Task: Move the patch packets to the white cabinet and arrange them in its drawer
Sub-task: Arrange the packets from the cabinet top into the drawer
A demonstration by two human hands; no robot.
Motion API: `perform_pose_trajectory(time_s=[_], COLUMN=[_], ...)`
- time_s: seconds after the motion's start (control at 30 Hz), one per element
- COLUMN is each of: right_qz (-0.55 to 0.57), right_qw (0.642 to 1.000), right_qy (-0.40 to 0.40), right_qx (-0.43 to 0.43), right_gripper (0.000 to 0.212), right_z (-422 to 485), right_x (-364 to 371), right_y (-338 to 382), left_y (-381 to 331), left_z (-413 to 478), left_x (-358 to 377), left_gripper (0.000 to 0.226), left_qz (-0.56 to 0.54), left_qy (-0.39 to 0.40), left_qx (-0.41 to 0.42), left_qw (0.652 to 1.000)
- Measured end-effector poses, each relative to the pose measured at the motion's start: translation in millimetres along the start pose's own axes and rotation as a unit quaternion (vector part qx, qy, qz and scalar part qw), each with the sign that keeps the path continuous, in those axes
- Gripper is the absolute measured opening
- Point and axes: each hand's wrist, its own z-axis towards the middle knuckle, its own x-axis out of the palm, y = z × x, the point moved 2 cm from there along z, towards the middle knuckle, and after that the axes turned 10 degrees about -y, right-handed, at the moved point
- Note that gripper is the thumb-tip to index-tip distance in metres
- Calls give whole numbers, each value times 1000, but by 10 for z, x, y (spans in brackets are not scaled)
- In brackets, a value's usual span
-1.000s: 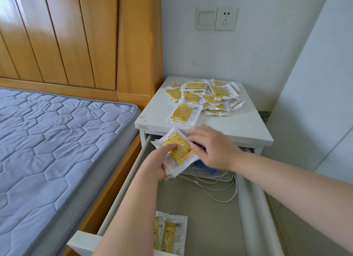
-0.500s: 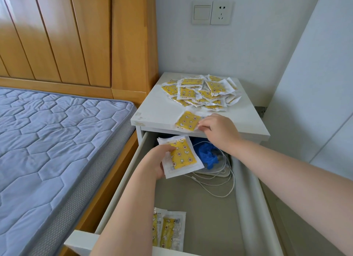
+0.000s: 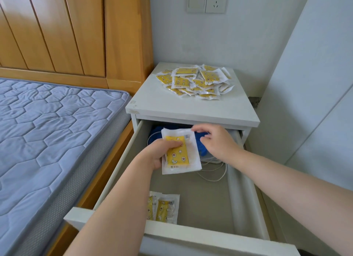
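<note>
A pile of several yellow-and-white patch packets (image 3: 194,81) lies at the back of the white cabinet's top (image 3: 172,106). Below it the cabinet's drawer (image 3: 191,234) stands pulled out. My left hand (image 3: 158,154) grips a small stack of packets (image 3: 179,158) over the drawer's back half, thumb across the yellow print. My right hand (image 3: 219,143) hovers at the stack's top right corner, index fingertip touching it, thumb apart from it, fingers loosely curled. Two more packets (image 3: 164,208) lie flat in the drawer's front left corner.
A blue object (image 3: 202,150) and a white cable (image 3: 215,171) lie at the back of the drawer. The blue mattress (image 3: 47,131) and wooden bed frame (image 3: 107,141) run along the drawer's left side. A white wall panel (image 3: 305,102) stands close on the right.
My right hand took the single packet off the cabinet's front edge and brought it down onto the stack in my left hand. The view has shifted closer to the drawer.
</note>
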Motion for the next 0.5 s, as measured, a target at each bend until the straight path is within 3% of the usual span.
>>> perform_pose_trajectory(time_s=[0.07,0.13,0.23,0.37,0.5], right_qz=[-14,-7,36,96,192], right_qw=[998,989,960,943,908], right_qy=[14,96,195,190,226], right_qx=[57,115,200,255,296], right_gripper=[46,55,39,27,18], right_z=[-42,-128,-257,-278,-256], right_x=[70,190,372,459,471], right_y=[-123,-265,-439,-511,-519], left_y=[71,175,300,260,279], left_z=[-67,-114,-155,-158,-72], left_x=[-15,-32,-17,21,35], left_gripper=[23,25,33,35,30], left_qz=[101,207,324,393,414], left_qy=[18,49,68,21,6], left_qx=[4,15,52,114,112], left_qw=[995,977,942,912,903])
